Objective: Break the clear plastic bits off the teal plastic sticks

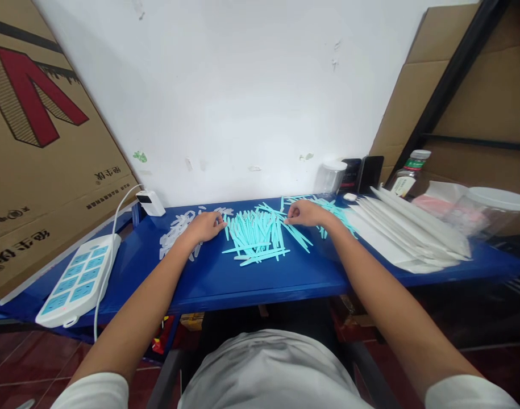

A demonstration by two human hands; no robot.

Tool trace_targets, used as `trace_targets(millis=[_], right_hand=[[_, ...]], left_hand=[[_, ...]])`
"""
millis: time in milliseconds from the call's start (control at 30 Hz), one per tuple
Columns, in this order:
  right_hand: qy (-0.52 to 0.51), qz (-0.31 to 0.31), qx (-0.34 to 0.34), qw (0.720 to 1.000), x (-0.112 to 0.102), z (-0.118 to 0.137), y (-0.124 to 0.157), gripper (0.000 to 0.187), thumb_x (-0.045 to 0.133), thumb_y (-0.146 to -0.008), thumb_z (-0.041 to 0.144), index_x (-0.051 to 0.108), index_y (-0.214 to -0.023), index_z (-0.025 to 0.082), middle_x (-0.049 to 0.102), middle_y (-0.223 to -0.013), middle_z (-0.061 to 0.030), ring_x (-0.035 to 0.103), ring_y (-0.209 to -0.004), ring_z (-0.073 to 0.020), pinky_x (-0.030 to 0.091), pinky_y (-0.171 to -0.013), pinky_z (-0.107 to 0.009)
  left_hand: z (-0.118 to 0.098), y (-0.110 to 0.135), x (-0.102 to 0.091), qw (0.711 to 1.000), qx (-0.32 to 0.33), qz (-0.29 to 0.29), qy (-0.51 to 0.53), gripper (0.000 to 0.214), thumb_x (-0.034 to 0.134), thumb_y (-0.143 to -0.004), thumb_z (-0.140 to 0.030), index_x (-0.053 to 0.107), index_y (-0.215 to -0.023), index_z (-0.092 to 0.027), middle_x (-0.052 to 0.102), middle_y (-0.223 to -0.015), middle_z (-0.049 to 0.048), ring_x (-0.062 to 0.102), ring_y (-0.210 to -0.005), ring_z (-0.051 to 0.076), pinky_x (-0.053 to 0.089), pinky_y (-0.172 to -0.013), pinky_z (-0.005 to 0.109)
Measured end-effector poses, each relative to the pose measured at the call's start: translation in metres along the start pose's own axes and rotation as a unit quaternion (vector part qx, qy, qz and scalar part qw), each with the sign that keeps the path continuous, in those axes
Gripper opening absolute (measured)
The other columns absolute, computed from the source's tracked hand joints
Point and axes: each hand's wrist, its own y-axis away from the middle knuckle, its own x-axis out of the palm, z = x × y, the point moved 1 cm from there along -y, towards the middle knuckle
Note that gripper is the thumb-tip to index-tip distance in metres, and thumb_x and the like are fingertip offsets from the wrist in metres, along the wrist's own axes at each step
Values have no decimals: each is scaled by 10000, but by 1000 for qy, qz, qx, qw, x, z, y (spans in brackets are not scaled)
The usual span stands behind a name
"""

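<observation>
A heap of slim turquoise sticks [253, 230] lies on the blue table [260, 283], most pointing away from the wearer, a few crosswise along the near edge. Both forearms reach forward over the table edge, spread wide and angling inward, so the hands flank the heap. The left hand [207, 226] is palm inward with fingers curled, its tips just beside the heap's left edge; whether they grip a stick I cannot tell. The right hand [306, 213] is bent inward at the wrist, thumb and fingers drawn close together over sticks at the heap's right edge; whether one is pinched there is too small to tell. Translucent pieces [174, 234] are scattered beyond the left hand, with a white power strip [81, 278] farther left. Flat white packets [413, 227] lie right of the right forearm.
</observation>
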Motion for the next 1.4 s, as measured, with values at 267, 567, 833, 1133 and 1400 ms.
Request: trace_targets(millis=[267,567,833,1133,1400], right_hand=[[60,89,54,993,2,5,6,485,768,-768,619,660,-642,163,648,-668,-84,595,-595,-203,426,-576,-332],[84,105,39,990,4,11,8,422,767,-805,422,513,-557,194,549,-607,-40,524,-594,-184,353,-585,-328],[84,72,-60,992,0,10,7,350,613,-937,359,438,-673,209,551,-697,-35,468,-607,-164,322,-590,-319],[-133,31,-59,989,8,20,7,197,368,-1063,373,376,-927,231,639,-726,-42,607,-590,-193,440,-603,-317],[8,-162,-94,982,8,15,-7,234,411,-1024,362,441,-849,209,607,-873,-74,530,-790,-204,370,-727,-317]], left_hand=[[5,-3,4,999,6,6,31,394,604,-858,-605,660,-898,-217,718,-797,62,652,-715,235,373,-608,303],[4,-3,6,999,7,2,39,352,611,-853,-552,670,-885,-207,717,-749,65,646,-691,238,376,-599,308],[5,-3,4,999,-7,13,43,238,651,-796,-417,693,-897,-205,727,-794,58,664,-694,230,407,-585,306],[21,-6,6,992,-31,-91,-76,373,533,-911,-287,695,-1230,-181,726,-1179,151,647,-1132,340,501,-950,422],[24,-13,15,998,-4,-47,-50,399,560,-949,-378,741,-1262,-208,739,-1238,153,656,-1184,341,491,-975,398]])
